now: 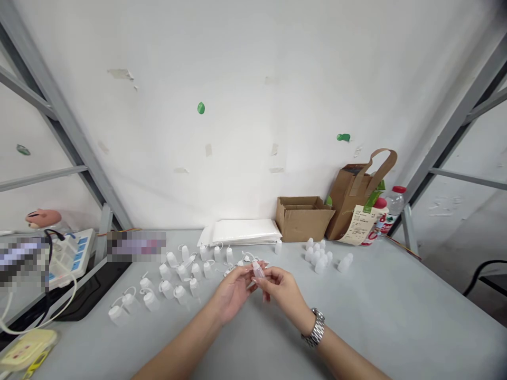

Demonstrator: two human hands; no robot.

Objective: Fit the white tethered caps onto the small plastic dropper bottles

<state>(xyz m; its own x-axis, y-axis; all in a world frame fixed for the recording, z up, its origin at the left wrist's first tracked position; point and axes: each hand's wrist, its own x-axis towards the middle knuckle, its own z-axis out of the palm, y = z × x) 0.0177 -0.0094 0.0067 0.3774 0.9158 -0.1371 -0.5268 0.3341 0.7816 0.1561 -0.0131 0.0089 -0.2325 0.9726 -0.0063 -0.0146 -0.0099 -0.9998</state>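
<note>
A small translucent squeeze bottle is held tilted between both hands at the middle of the table. My left hand pinches it near its white top, and my right hand grips its body from the right. Behind the fingers, partly hidden, lie some small white caps with straps. To the left, several small bottles with white strapped caps stand in loose rows. On the right is a cluster of small bottles without visible straps, and two more bottles beside it.
Along the wall are a stack of white envelopes, an open cardboard box, a brown paper bag and a red-capped bottle. A black tablet-like slab, a power strip with cables and a yellow box occupy the left side.
</note>
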